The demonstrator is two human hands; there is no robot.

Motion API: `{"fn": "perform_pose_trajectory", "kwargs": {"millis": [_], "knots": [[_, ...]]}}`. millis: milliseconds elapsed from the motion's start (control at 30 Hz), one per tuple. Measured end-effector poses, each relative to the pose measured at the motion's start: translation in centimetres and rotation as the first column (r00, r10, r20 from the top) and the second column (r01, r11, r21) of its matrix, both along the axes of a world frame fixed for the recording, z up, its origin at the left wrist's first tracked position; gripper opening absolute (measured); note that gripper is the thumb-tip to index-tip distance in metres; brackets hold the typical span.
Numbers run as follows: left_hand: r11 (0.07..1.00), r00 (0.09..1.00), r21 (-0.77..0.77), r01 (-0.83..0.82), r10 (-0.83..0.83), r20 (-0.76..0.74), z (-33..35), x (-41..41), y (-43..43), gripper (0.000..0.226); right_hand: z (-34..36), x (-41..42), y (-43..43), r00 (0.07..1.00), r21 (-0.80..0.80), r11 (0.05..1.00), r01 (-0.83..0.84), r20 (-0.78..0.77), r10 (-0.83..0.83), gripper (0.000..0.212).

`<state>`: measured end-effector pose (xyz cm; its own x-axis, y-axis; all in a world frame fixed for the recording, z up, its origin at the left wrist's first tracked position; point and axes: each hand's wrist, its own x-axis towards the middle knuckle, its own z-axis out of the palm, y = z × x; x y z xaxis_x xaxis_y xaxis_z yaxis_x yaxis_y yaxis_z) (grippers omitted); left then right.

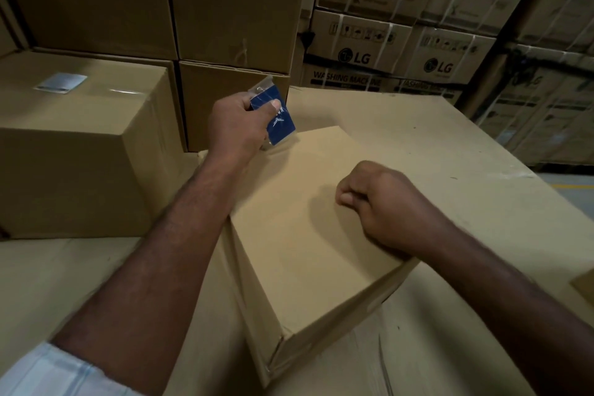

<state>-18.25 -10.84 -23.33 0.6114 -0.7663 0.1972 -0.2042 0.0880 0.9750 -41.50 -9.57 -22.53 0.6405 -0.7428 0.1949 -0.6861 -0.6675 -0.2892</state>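
Overall: a blue packet (279, 119) is held at the far corner of a small carton (308, 244), and a fist is rested on the carton's top.
Left hand: the left hand (238, 125) is closed round the blue packet, with the thumb pressed across its face and the fingers wrapped behind it.
Right hand: the right hand (382, 202) is curled tight into a fist, knuckles turned to the left, and is laid on the small carton's top near its right edge.
Blue packet: white markings are shown on the dark blue face, and a clear wrapper is seen sticking out at the upper end. The packet is held tilted, its lower end just above the carton's far left corner.
Small carton: it is closed, plain brown, and set at an angle on a wide cardboard surface (450, 138).
Left side: a large brown box (74, 164) is stood near the carton, with a pale label (61, 82) stuck on its top.
Behind: plain boxes (96, 0) are stacked into a wall. Printed cartons (356, 55) marked LG and "washing machine", strapped with white bands, are stacked to the right.
Sleeve: a pale striped sleeve (48, 373) is seen at the near end of the left forearm.
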Motion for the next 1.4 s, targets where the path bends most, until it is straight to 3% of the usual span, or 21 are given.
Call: {"fn": "perform_pose_trajectory", "kwargs": {"millis": [100, 200, 300, 433, 500, 567, 633, 700, 800, 833, 967, 1167, 1300, 1400], "knots": [[1.0, 1.0, 0.0, 0.002, -0.002, -0.008, -0.1, 0.0, 0.0, 0.017, 0.3, 0.0, -0.5, 0.997, 0.009, 0.997, 0.082, -0.007, -0.082, 0.016], [1.0, 1.0, -0.005, -0.002, 0.002, -0.01, 0.0, 0.0, 0.1, 0.014, 0.6, 0.1, -0.4, 0.999, 0.085, 0.996, 0.029, -0.04, -0.026, 0.017], [1.0, 1.0, -0.004, -0.004, 0.004, -0.012, 0.1, -0.1, 0.2, 0.006, 0.5, 0.4, -0.6, 0.997, 0.056, 0.996, 0.064, -0.036, -0.062, 0.018], [1.0, 1.0, -0.008, -0.012, 0.012, -0.002, 0.0, -0.1, 0.3, 0.009, 2.0, -0.3, -0.5, 0.995, 0.244, 0.969, 0.037, -0.097, -0.014, 0.017], [1.0, 1.0, -0.001, -0.012, 0.012, -0.018, -0.1, -0.1, 0.2, 0.017, 2.7, -0.9, -0.7, 0.995, 0.38, 0.924, 0.046, 0.061, -0.075, 0.016], [1.0, 1.0, 0.002, -0.008, 0.008, -0.025, 0.0, -0.1, 0.0, 0.019, 3.1, -1.5, -1.5, 0.911, 0.499, 0.865, 0.051, 0.331, -0.245, 0.011], [1.0, 1.0, 0.008, -0.009, 0.009, -0.019, 0.0, -0.1, 0.0, 0.019, 2.9, -1.8, -2.1, 0.843, 0.49, 0.867, 0.093, 0.424, -0.33, 0.004], [1.0, 1.0, 0.008, -0.005, 0.005, -0.017, 0.0, -0.1, 0.0, 0.017, 2.0, -2.1, -2.3, 0.886, 0.412, 0.895, 0.171, 0.333, -0.322, 0.02], [1.0, 1.0, 0.003, -0.005, 0.005, -0.022, 0.0, -0.1, -0.1, 0.014, 0.7, -1.8, -1.7, 0.969, 0.249, 0.937, 0.246, -0.041, -0.244, 0.052], [1.0, 1.0, 0.003, -0.005, 0.006, -0.019, 0.0, -0.1, -0.1, 0.015, 0.2, -1.7, -1.5, 0.967, 0.198, 0.948, 0.25, -0.093, -0.236, 0.058], [1.0, 1.0, 0.003, 0.014, -0.013, -0.016, -0.1, -0.1, -0.1, 0.022, -0.1, -1.4, -1.9, 0.934, 0.116, 0.941, 0.317, 0.134, -0.331, 0.032], [1.0, 1.0, -0.012, 0.009, -0.009, -0.002, -0.1, -0.2, 0.2, 0.016, 1.4, -1.0, -1.3, 0.963, 0.232, 0.934, 0.27, -0.06, -0.264, 0.036], [1.0, 1.0, -0.003, 0.013, -0.013, -0.008, -0.1, -0.1, 0.2, 0.022, 1.8, -0.8, -1.5, 0.972, 0.271, 0.933, 0.235, -0.056, -0.228, 0.022], [1.0, 1.0, -0.013, 0.012, -0.013, -0.01, -0.1, -0.2, 0.2, 0.016, 1.6, -0.7, -1.7, 0.967, 0.269, 0.935, 0.231, 0.044, -0.252, 0.013]]}}
